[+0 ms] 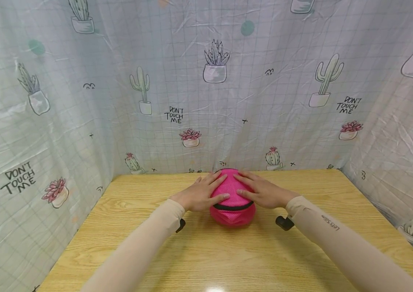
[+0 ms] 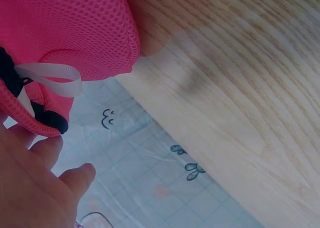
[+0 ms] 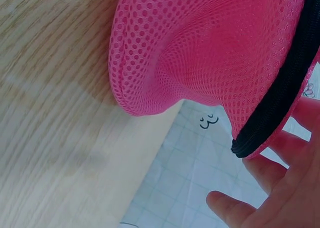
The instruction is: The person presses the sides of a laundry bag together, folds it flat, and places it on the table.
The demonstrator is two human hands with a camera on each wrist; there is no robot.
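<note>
A bright pink mesh bag [image 1: 232, 218] with a black zipper [image 3: 280, 95] around its upper part sits on the wooden table, close to its far edge. My left hand [image 1: 200, 192] rests on the bag's top from the left side, fingers extended. From the other side my right hand [image 1: 266, 192] lies on the top too, its fingers spread and fairly straight. In the left wrist view a pale ribbon loop [image 2: 70, 80] hangs by the zipper's end. What the bag contains is hidden.
The wooden table [image 1: 148, 259] spreads out around the bag. Behind it and along both sides hangs a light curtain [image 1: 177, 73] printed with potted cacti. Black wrist-worn devices [image 1: 284, 222] show under the forearms.
</note>
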